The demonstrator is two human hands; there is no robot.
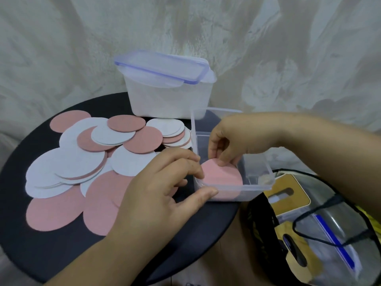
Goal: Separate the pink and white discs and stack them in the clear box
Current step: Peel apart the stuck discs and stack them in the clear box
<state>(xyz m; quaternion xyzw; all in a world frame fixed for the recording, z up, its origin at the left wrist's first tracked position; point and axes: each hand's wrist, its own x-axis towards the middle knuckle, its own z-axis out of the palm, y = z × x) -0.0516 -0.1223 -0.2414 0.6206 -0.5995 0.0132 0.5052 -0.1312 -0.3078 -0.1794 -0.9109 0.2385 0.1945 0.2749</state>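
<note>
The round black table [31, 254] carries a mixed pile of discs [68, 166] on the left. I count at least six pink and six white, with overlaps hiding more. One lidded tub [169, 100] stands far and one clear box [237, 195] sits right. The left hand [160, 195] grips the box's near-left corner. The right hand [233, 137] pinches one pink disc [221, 175] low inside the box. This looks like the placing step. Next, release it flat and fetch another pink.

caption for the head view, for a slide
Right hand pinches a pink disc inside the clear box while the left hand grips its corner.
</note>
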